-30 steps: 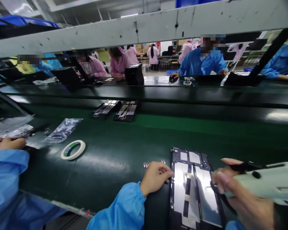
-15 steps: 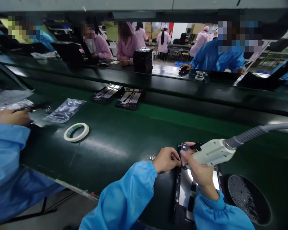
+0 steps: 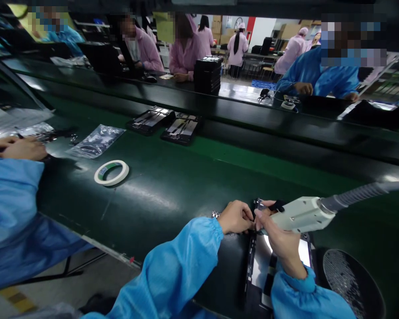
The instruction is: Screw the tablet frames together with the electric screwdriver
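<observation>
A flat black tablet-like device [image 3: 257,266] with shiny silver areas lies on the green bench in front of me. My left hand [image 3: 236,216] is at its upper left edge, fingers curled and pinched together. My right hand [image 3: 282,243] reaches over the device, thumb and fingers closed near the same corner. What either hand holds there is too small or hidden to make out. Just behind the right hand is a pale green housing [image 3: 302,215] on a grey ribbed hose [image 3: 359,197]; I cannot tell whether the hand touches it. Small metal parts [image 3: 216,214] lie beside my left wrist.
A round dark dish of small bits [image 3: 346,279] stands right of the device. Leftward lie a tape roll [image 3: 101,174], a clear plastic bag [image 3: 98,141] and two similar devices [image 3: 151,119]. A co-worker's hand [image 3: 25,148] is at far left. Other people sit across the bench.
The whole view has shifted a little. My hands keep their pinched positions at the device's corner. Across the bench, the blue-sleeved person's hand has come off the black mouse-like object.
</observation>
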The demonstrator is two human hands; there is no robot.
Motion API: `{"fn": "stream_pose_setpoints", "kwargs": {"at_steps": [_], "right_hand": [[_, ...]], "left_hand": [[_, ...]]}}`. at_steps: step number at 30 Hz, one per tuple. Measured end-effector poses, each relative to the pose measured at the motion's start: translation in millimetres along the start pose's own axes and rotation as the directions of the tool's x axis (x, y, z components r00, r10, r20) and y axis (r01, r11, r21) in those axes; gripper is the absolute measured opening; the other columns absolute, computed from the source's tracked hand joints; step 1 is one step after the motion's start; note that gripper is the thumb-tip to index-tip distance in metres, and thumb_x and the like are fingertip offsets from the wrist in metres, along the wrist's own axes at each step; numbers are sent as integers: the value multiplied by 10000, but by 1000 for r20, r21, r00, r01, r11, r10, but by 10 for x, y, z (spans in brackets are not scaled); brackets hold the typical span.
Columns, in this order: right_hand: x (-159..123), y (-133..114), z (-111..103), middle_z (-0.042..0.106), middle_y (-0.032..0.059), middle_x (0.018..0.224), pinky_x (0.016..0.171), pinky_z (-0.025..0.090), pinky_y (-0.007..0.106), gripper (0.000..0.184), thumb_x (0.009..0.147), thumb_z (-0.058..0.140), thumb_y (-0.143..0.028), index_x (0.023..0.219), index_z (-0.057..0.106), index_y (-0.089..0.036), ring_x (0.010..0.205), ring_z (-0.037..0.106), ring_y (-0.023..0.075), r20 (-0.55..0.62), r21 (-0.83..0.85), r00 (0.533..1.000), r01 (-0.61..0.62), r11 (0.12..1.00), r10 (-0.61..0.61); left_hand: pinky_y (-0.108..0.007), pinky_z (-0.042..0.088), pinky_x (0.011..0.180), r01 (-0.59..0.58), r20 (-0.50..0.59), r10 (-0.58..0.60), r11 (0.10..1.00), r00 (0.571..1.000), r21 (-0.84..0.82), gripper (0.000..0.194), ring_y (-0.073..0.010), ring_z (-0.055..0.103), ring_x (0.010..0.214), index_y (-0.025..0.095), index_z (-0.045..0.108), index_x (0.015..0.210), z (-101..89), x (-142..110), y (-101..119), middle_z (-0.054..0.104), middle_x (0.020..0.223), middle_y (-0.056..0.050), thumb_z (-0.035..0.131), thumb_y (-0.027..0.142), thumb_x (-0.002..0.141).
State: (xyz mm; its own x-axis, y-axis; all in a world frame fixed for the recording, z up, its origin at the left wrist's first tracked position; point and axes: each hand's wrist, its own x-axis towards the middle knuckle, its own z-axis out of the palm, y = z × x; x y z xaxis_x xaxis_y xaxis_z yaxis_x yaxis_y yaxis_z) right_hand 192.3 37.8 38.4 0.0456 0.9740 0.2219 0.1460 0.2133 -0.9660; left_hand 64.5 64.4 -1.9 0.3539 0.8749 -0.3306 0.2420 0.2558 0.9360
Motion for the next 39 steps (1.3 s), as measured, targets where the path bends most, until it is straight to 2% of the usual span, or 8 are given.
{"fn": "stream_pose_setpoints", "kwargs": {"at_steps": [5,8,12,16,21,26,31,39], "right_hand": [[-41,96,3,569,-40,521,628,503,333,215,779,690,-391,802,580,-207,493,568,161,18,-99,1000,-18,995,20],[-48,87,28,565,-46,532,604,494,326,228,782,692,-389,873,594,-204,491,562,156,29,-65,999,-44,997,46],[-62,-130,-163,567,-50,529,577,498,323,344,785,721,-342,1074,610,-195,483,563,155,-56,3,998,4,1000,-4],[-153,-386,-758,575,-36,536,506,474,314,462,738,774,-313,1151,599,-202,467,546,161,-240,23,971,1,1000,5],[-304,-225,-1460,562,-35,478,476,446,318,340,612,851,-283,825,602,-196,415,511,153,-431,59,902,17,998,10],[-258,249,-1611,560,-52,460,533,461,349,323,624,841,-256,835,613,-169,408,519,153,-584,25,808,112,993,-76],[-195,400,-1576,568,-57,481,556,492,354,308,691,790,-245,936,623,-161,428,534,153,-551,-15,830,88,996,-81],[-166,393,-1549,570,-51,461,463,452,292,277,683,769,-250,897,616,-160,397,522,139,-537,22,844,25,999,-9]], "left_hand": [[-210,502,507,-40,-116,42,999,992,21,111,-140,652,546,110,694,778,-372,-50,87,646,572,-11,653,214,781],[-235,512,633,-112,-236,185,950,954,292,86,-148,670,652,145,736,787,-567,-124,86,709,694,-31,672,203,788],[-293,495,758,-91,-177,262,761,949,642,250,-222,667,872,209,742,947,-451,-203,35,716,934,-48,774,335,734],[-301,471,795,-103,-105,280,638,954,763,252,-239,635,977,222,711,956,-248,-234,12,670,1009,-48,784,297,726],[-265,456,688,-92,-133,232,753,964,651,171,-190,637,780,197,694,801,-321,-209,16,688,807,-11,782,258,668],[-244,477,603,-140,-110,199,906,974,399,150,-165,632,640,168,694,752,-372,-182,25,682,662,-5,734,274,653],[-277,498,642,-201,-182,376,776,909,597,80,-180,645,678,198,695,744,-283,-225,-38,693,702,-17,635,249,730],[-280,518,684,-437,-4,656,507,754,743,203,-178,643,758,210,667,731,-247,-270,-158,697,798,-42,516,230,866]]}}
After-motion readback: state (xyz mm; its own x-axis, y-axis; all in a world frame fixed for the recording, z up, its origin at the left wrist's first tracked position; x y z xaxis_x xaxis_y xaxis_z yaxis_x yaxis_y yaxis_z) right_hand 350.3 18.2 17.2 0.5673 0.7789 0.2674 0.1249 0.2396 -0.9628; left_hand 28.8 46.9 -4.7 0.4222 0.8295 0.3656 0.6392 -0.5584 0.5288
